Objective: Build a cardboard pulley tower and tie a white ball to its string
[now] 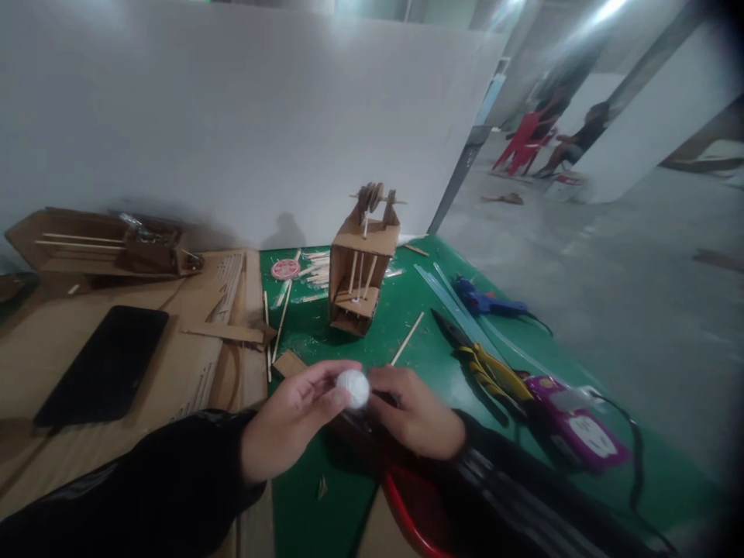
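Note:
A small white ball-like spool [353,387] is pinched between the thumb and fingers of my left hand [291,415], low in the middle of the view. My right hand [415,411] is right beside it with its fingers curled; what they hold, if anything, is hidden. Beyond both hands a cardboard frame [366,232] with sticks stands upright on the green table [308,333]. On its top are cardboard discs on a thin stick, and a white string runs down inside.
Pliers [494,372], a blue glue gun [485,302], clear glue sticks [459,306] and a purple device [581,430] lie right. Left are a black phone [105,364], cardboard [35,325] and another cardboard structure [105,244]. People sit in the background.

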{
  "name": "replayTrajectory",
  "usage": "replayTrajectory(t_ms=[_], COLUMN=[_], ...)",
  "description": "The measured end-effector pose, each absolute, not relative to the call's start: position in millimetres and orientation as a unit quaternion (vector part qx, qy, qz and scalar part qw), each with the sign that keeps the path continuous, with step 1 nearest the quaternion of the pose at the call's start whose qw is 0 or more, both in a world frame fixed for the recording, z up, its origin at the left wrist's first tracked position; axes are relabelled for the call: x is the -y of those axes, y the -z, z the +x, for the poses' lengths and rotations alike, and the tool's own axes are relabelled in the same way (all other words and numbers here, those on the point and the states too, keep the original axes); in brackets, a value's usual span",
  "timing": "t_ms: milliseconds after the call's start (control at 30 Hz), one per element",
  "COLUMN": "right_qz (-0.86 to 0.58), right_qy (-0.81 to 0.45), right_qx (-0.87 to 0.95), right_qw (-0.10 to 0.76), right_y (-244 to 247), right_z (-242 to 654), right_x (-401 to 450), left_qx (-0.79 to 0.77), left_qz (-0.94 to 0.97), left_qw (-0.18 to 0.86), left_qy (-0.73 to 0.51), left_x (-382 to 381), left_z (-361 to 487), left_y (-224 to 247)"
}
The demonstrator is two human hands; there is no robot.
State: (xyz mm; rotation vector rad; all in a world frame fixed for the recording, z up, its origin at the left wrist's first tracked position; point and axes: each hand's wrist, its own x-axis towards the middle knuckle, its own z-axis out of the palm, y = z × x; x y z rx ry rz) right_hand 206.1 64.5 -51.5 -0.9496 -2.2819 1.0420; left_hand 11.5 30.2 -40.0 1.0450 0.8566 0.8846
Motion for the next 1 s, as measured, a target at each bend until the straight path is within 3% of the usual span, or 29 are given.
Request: replayTrajectory(t_ms=[167, 500, 800, 1000], right_qz=[-0.378, -0.425, -0.423, -0.378], right_qy=[-0.423, -0.376, -0.402, -0.345], right_qx=[0.795, 0.802, 0.772, 0.807], right_qw=[0.215, 0.186, 0.253, 0.295], right_y=[52, 45, 35, 30], right_z=[212, 213, 213, 209], right_x=[-75, -76, -72, -58], left_qx=[-0.370, -0.361, -0.421, -0.428], left_qz=[0.485, 0.542, 0.570, 0.582], left_qw=[0.707, 0.692, 0.629, 0.604], left_qy=[-0.358, -0.310, -0.320, -0.335], left_x=[-29, -27, -27, -29], left_z=[11, 14, 14, 13], left_y=[42, 53, 64, 64])
